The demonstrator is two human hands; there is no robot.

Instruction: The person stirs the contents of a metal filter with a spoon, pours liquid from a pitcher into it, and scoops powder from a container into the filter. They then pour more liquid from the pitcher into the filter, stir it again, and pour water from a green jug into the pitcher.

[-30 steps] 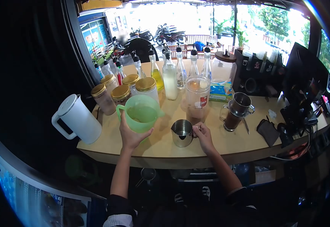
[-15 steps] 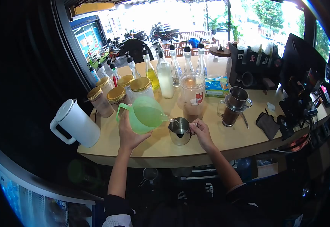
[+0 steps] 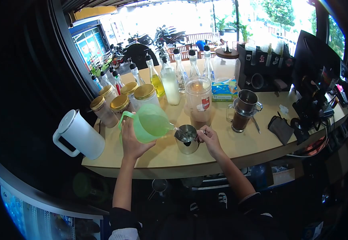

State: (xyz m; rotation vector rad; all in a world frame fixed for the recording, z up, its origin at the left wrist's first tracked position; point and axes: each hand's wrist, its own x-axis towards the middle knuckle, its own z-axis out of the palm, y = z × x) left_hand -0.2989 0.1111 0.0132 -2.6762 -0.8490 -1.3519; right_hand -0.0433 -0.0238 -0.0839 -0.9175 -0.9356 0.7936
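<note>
My left hand (image 3: pixel 133 140) is wrapped round a translucent green plastic pitcher (image 3: pixel 150 122), tilted to the right. Clear water (image 3: pixel 173 128) runs from its spout into a steel milk jug (image 3: pixel 187 145) that stands on the counter. With its fingers closed on the jug's handle, my right hand (image 3: pixel 210 140) steadies it from the right. Behind the jug stands a large clear plastic container (image 3: pixel 198 100) with a red label. To the right, a metal coffee dripper (image 3: pixel 247 102) sits on a glass mug (image 3: pixel 241 121) of brown coffee.
A white kettle (image 3: pixel 80 134) stands at the counter's (image 3: pixel 158 166) left end. Gold-lidded jars (image 3: pixel 120 103) and pump bottles (image 3: pixel 170 82) line the back left. A dark cloth (image 3: pixel 280 129) and a monitor (image 3: pixel 316 68) are on the right.
The view has shifted slightly. Water keeps flowing from the pitcher, and more water now shows inside the jug. Both hands keep their holds.
</note>
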